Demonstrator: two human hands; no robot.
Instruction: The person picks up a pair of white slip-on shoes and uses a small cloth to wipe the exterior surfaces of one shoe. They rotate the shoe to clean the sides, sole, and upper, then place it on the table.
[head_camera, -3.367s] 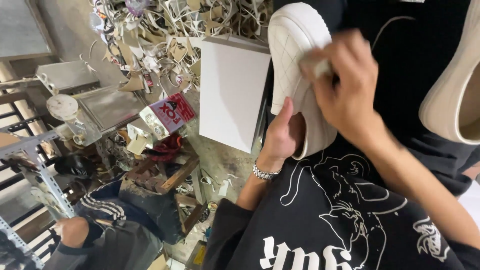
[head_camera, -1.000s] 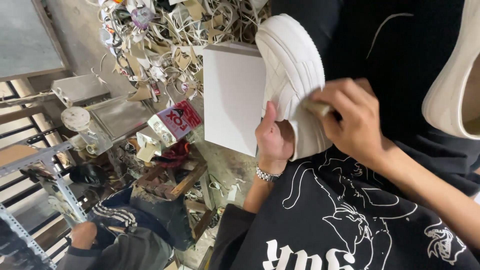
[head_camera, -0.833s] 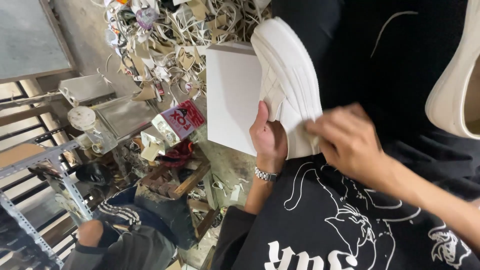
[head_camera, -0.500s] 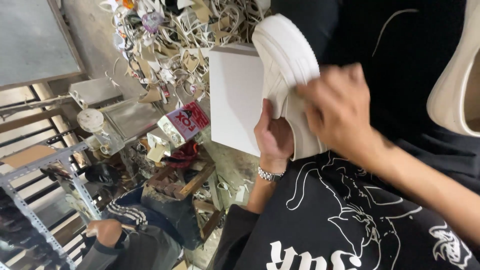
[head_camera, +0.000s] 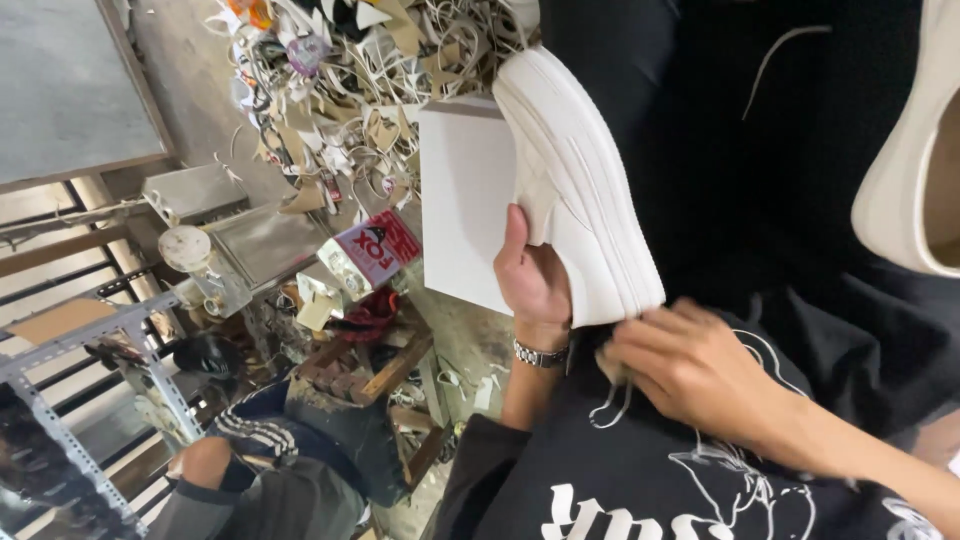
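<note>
Left hand grips white shoe upright at frame centre, sole exposed; right hand pinches small rag beneath it.

Concrete floor littered with a heap of pale offcuts. Perforated metal shelving at left. Rough wooden frame below. Lighting dim, even.

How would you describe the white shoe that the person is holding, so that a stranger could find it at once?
Start from the black printed shirt that fills the lower right. Just above it, the left hand, with a metal watch at the wrist, holds a white thick-soled shoe with its sole facing the camera. Unlike the cream shoe at the right edge, it is gripped in a hand, and the right hand meets its lower end.
</note>
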